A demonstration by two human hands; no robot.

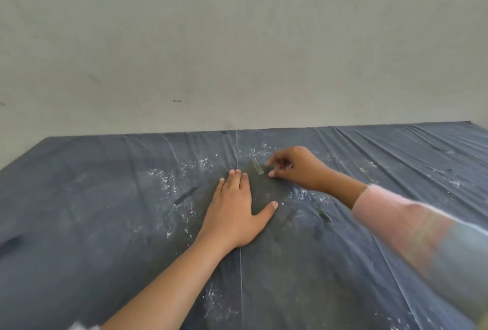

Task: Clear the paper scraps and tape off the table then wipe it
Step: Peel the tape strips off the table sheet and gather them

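Observation:
A table under a dark grey-blue plastic cover [79, 197] fills the lower view. My left hand [237, 211] lies flat on the cover, fingers straight, thumb spread. Just right of its fingertips lies a short yellowish strip of tape [258, 166] stuck to the cover. My right hand [293, 167] hovers beside the strip with fingers curled, thumb and forefinger apart and close to the tape; it holds nothing that I can see. White crumbs and dust [169, 179] are scattered around both hands.
A dark tape strip [185, 195] lies left of my left hand, another dark strip [323, 213] to its right, and pale scraps [369, 174] sit at the far right. A plain grey wall [237, 39] rises behind the table's far edge.

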